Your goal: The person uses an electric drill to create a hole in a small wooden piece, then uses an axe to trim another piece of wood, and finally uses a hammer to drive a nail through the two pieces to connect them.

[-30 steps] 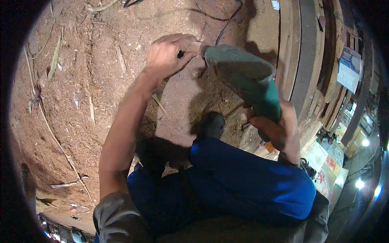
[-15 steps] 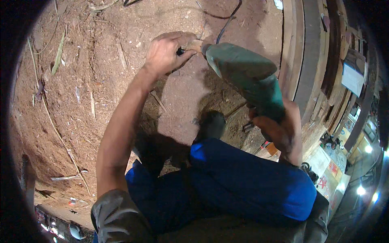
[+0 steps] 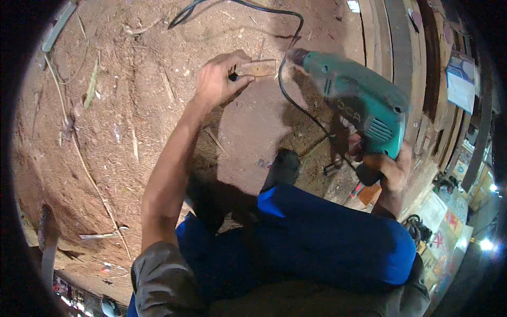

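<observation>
Wooden block point(image 3: 263, 68), small, flat and roughly rectangular, sits at the fingertips of the left hand point(image 3: 215, 79), its left end pinched between the thumb and the fingers point(image 3: 238, 56) while its right part sticks out bare beyond them. These fingers are curled, the thumb on the block's near side and the others on its far side, leaving a small dark gap where the palm begins; whether the block also rests on the ground cannot be told. A small dark spot marks its upper face. To the right of the block, and apart from it, is the chuck point(image 3: 298, 56) of a green electric drill point(image 3: 355, 91), pointing toward the block. The right hand point(image 3: 392, 166), farther right and nearer the person than the block, is wrapped around the drill's handle; shadow hides exactly where its fingertips lie. A black cable point(image 3: 293, 99) passes just beside the block's right end, between it and the chuck. Well to the right of the block lie long wooden planks point(image 3: 376, 37); nearer the person than the block are a dark shoe point(image 3: 285, 165) and blue trousers point(image 3: 332, 232). Sawdust-strewn ground point(image 3: 158, 142) spreads to the block's left.
</observation>
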### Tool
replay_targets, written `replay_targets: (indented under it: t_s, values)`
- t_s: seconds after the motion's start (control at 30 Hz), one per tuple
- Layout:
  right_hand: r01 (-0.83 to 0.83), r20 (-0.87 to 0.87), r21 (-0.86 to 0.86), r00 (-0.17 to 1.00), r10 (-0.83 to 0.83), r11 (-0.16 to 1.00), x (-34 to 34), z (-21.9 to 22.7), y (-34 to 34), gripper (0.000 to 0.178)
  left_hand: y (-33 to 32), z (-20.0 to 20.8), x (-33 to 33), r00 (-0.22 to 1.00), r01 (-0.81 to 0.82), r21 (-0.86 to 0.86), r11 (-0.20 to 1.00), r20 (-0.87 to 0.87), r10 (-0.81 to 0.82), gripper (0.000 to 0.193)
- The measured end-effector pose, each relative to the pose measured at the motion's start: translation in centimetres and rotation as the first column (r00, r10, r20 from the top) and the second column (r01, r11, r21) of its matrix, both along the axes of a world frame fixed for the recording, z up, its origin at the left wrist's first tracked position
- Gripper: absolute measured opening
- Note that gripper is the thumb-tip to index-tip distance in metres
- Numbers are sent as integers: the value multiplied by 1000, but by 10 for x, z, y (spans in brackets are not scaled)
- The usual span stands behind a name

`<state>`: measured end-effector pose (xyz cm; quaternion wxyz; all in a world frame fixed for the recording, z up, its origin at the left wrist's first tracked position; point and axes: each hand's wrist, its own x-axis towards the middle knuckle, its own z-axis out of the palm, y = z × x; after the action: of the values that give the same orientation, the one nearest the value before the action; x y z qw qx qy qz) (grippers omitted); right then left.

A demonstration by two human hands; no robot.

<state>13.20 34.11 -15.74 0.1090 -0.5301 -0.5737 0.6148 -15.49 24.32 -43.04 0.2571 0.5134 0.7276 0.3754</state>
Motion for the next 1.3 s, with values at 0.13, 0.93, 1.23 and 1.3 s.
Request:
replay_targets:
  t_s: [0.13,0.93,1.23,1.3]
  values:
    - [-259,305,305,938,163,917,16,-16,11,40,-16,15,-2,987,-30,-49,998,155,38,31]
    - [-814,539,531,539,647,236,-88,-200,3,63,-410,286,-128,192,-782,-394,482,584,789,29]
    - [-254,268,396,951,154,882,-102,-129,-79,29,-379,384,-124,570,-393,-783,482,204,796,35]
    - [-437,496,495,852,169,751,-89,-67,-116,45,-364,408,-125,708,-234,-871,432,152,689,35]
